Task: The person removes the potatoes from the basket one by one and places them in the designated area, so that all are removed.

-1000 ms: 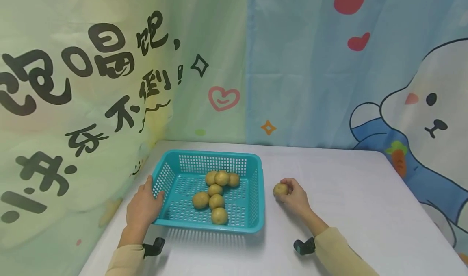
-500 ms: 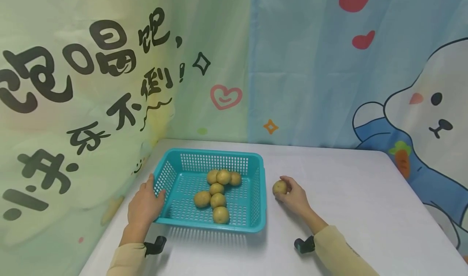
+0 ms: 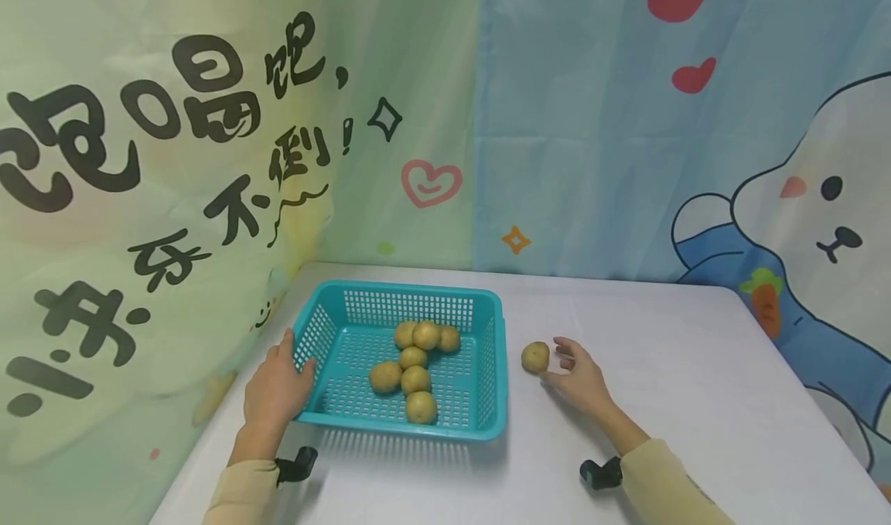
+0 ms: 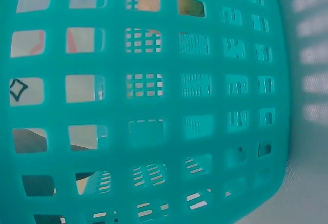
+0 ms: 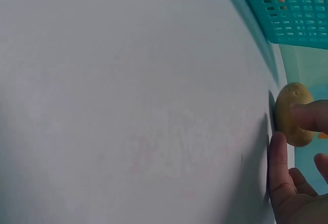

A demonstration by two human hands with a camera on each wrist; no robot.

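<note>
A turquoise plastic basket (image 3: 503,370) stands on the white table with several potatoes (image 3: 415,380) inside. At its left rim, my left hand (image 3: 274,382) grips the edge, thumb toward the inside. Only the basket's slotted wall (image 4: 171,106) fills the left wrist view, so that hand's fingers are hidden there. A single potato (image 3: 535,357) lies on the table to the right of the basket. Just right of it is my right hand (image 3: 579,374), its fingers spread and holding nothing. In the right wrist view, the thumb overlaps that potato (image 5: 292,93); contact is hard to tell.
The white table (image 3: 661,370) extends to the right of the hands. Behind it hangs a printed curtain (image 3: 571,123) with hearts, writing and a white cartoon animal. A dark wrist camera (image 3: 600,474) sits on the right wrist, another (image 3: 297,464) on the left.
My right hand has let go of the single potato and drawn back slightly to the right, fingers spreading. The potato now lies on the table. My left hand stays at the basket rim.
</note>
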